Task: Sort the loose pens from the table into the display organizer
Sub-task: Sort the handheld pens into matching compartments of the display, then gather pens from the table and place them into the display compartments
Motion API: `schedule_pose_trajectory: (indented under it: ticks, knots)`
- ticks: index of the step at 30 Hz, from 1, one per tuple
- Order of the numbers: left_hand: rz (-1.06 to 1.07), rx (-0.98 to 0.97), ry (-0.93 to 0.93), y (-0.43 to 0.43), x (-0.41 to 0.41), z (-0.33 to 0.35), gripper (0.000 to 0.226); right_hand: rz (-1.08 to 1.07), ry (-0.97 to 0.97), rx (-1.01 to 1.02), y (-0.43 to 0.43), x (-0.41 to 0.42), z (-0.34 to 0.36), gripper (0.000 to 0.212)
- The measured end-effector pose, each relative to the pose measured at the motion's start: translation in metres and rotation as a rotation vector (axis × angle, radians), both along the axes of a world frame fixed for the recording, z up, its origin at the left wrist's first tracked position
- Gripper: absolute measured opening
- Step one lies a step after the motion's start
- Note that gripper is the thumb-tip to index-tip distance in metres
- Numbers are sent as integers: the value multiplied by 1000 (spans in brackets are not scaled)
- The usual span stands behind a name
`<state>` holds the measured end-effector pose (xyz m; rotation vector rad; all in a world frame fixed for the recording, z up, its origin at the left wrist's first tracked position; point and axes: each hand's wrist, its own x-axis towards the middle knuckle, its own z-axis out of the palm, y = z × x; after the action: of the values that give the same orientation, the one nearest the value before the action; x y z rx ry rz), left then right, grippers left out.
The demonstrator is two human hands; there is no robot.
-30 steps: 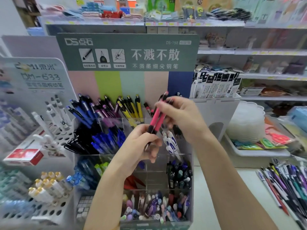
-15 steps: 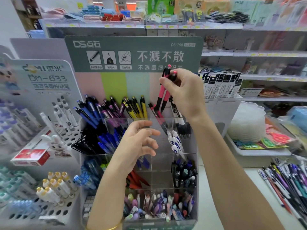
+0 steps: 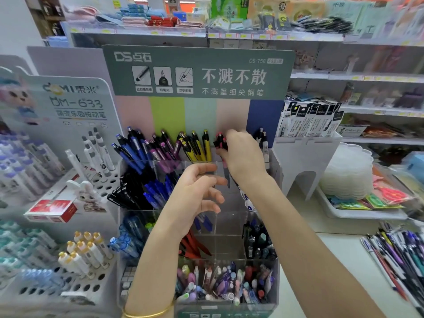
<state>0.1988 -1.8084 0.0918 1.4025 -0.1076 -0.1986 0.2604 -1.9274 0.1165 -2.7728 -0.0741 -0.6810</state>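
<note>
In the head view, one clear display organizer (image 3: 229, 239) is being shown in the middle, with tiered compartments rising toward the far side. Two hands are being held over it. Two pink pens (image 3: 223, 143) can be counted in the right hand (image 3: 243, 154); any more are being hidden by the fingers. These pens are being gripped by the curled fingers and thumb, tips down, at the far row of the organizer, just right of the group of yellow pens (image 3: 197, 148). The right arm is being stretched forward from the near right, with the wrist bent downward. The left hand (image 3: 197, 196) is being held nearer and lower, above the middle compartments, its fingers loosely spread and nothing being grasped. One gold bangle (image 3: 146, 314) is being worn on the left wrist. One heap of loose pens (image 3: 399, 260), too many and too blurred to count, is being left on the table (image 3: 344, 244) at the near right, well apart from both hands.
</note>
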Motion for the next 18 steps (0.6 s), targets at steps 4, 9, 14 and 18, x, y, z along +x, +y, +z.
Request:
schedule_pose_trajectory:
  ticks: [4,9,14,18]
  knots:
    - [0,-10,5,2,-1,0,21,-41,107,2,-1,5,3,26]
    - [-9,-13,8,5,-1,-1,21,-65,152,-23,3,8,6,17]
    - [-24,-17,9,4,-2,-2,25,-37,165,258,3,9,12,26]
    - [-39,-10,13,3,-3,-1,25,-30,237,254,7,7,11,36]
